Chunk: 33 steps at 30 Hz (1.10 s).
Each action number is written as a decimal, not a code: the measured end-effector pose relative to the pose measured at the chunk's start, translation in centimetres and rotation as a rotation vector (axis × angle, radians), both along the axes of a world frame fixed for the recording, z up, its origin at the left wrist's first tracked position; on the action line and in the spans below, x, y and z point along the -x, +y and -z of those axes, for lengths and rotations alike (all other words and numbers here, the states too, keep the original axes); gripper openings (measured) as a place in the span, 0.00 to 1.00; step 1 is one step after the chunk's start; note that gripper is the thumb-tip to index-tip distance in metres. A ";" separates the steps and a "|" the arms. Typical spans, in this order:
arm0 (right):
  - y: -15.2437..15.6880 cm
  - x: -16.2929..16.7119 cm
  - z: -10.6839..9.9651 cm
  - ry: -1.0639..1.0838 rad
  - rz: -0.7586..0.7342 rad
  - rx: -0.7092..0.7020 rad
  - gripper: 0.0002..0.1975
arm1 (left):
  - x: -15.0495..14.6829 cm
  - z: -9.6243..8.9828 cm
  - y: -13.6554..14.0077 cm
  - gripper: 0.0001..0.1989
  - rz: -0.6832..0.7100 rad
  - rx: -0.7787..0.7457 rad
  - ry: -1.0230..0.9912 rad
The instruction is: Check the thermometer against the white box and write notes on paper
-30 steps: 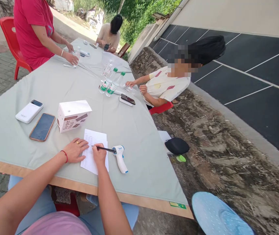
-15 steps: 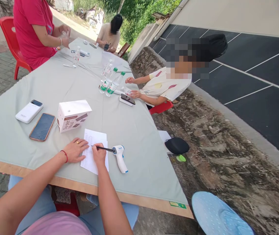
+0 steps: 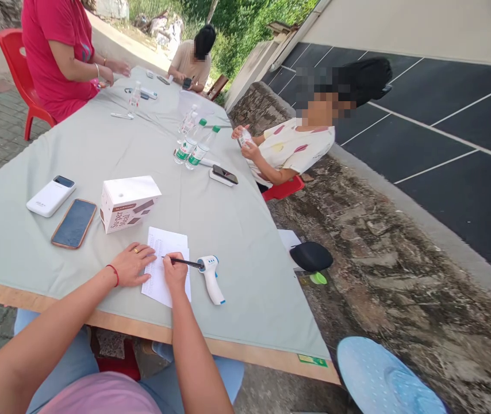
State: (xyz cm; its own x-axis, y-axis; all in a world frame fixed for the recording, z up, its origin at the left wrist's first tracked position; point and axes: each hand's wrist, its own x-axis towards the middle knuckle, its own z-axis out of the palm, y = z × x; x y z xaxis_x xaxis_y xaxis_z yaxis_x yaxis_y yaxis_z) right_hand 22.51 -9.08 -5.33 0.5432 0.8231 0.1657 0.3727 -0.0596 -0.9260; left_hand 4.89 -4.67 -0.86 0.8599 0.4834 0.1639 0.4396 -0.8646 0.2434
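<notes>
At the near edge of the worktop point(image 3: 249, 287), found paper point(image 3: 167, 238) lying flat, filled with rows of marks too small to read. Noted the left hand point(image 3: 136, 265) spread palm-down over its left margin, grip open and holding nothing — judged a light weight against shifting. Noted the right hand point(image 3: 175, 273) resting on the same paper, grip closed around a black pen point(image 3: 188, 263), held low near the tip, presumably for control of small strokes. Unable to confirm contact between tip and paper. Observed the pen's upper end overlapping a white-and-blue thermometer point(image 3: 212, 282) in this view; unable to tell whether touching. Found the latter lying just right of the paper, likely for easy reach. Recorded a white carton point(image 3: 127, 207) standing just beyond the paper, with a phone point(image 3: 74, 224) and a white device point(image 3: 51, 196) farther left — apparently placed aside to leave room for the forearms.
</notes>
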 end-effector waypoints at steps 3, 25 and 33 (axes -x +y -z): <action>0.0 0.0 0.0 -0.008 0.000 0.018 0.07 | 0.0 0.0 0.0 0.24 -0.002 0.001 0.005; 1.2 -1.3 1.0 -0.478 -0.215 -0.094 0.22 | 1.7 1.1 0.8 0.05 -0.531 0.143 -0.630; 0.6 -4.4 -1.7 -0.814 -0.213 0.085 0.27 | 4.8 1.2 4.6 0.27 -1.068 -0.029 -1.121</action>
